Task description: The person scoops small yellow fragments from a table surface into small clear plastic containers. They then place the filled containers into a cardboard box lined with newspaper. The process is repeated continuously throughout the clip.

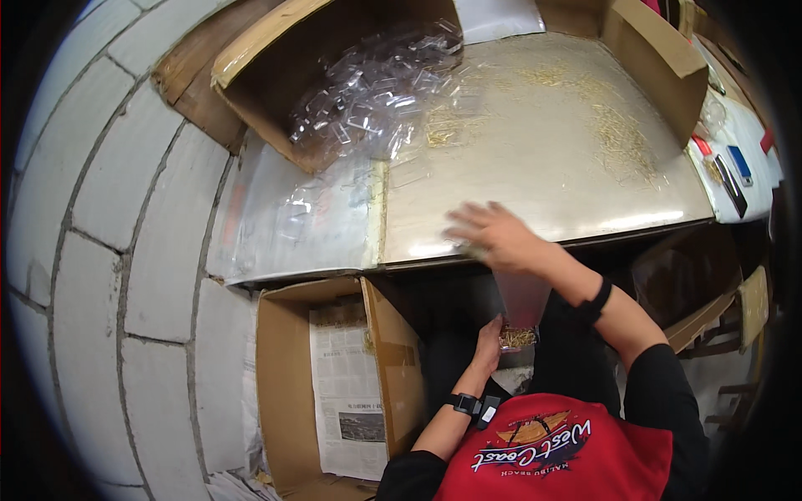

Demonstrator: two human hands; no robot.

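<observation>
Head view: left hand point(487, 344) grips clear box point(518, 338) at its right; right hand point(501, 240) blurred, hold unclear.

This looks like a small workshop or packing room. A broad worktable point(518, 179) fills the far side, strewn toward the right with small gold-coloured pieces point(622, 138), and a large carton point(251, 54) at its far left spills a heap of clear plastic cases point(376, 96) onto the top. Near left stands an open cardboard box point(393, 376) lined with newspaper point(342, 367). The left wall point(92, 184) is bare pale blocks with rough grey joints, more makeshift production room than home or office
</observation>
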